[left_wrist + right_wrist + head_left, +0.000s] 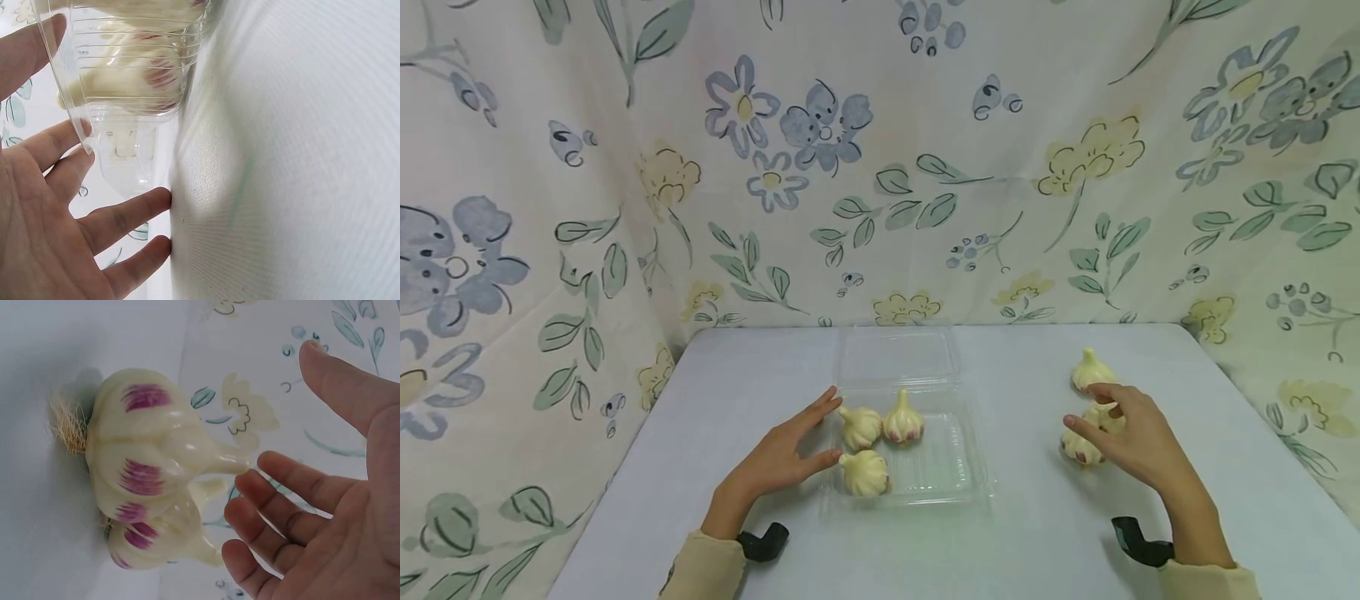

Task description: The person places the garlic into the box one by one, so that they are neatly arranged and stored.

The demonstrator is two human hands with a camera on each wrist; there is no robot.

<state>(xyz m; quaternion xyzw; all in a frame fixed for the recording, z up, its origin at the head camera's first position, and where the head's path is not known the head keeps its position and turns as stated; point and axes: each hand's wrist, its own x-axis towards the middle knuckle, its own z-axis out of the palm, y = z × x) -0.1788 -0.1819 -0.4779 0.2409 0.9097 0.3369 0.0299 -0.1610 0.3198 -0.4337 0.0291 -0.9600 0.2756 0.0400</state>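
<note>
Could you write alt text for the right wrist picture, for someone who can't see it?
An empty right hand has its fingers close to purple-streaked garlic bulbs with stringy roots, standing on a pale tabletop. Flowered cloth hangs behind.

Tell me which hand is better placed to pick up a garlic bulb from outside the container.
Probably the right hand: it is empty, its fingers close to the loose garlic bulbs. The left hand is farther away, beside the clear container.

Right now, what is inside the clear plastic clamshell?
Three garlic bulbs sit inside the clear plastic clamshell, toward the left hand; ribbed floor shows on the opposite side. The floor directly beneath the bulbs cannot be seen, because they cover it.
</note>
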